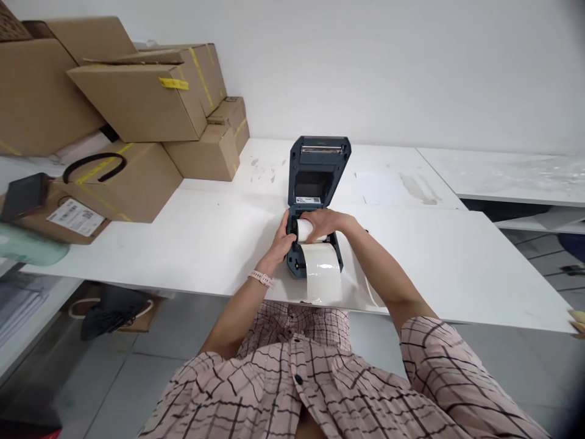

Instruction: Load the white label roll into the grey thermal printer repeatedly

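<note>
A dark blue label printer [294, 177] stands on the white table with its lid raised. Inside its body sits a white label roll [304, 230], and a strip of labels [323, 280] hangs from it over the printer's front toward the table edge. My right hand [322, 222] reaches in from the right, its fingers wrapped over the roll. At the printer's left side, my left hand [282, 241] grips the edge of the body beside the roll, thumb inward. The fingertips of both hands are partly hidden.
Cardboard boxes [141, 103] are piled at the table's left, with a black headband [94, 160] and a dark flat case [25, 196] on the lower ones. The white table [425, 262] runs along a wall. Right of it are lower shelves [539, 216].
</note>
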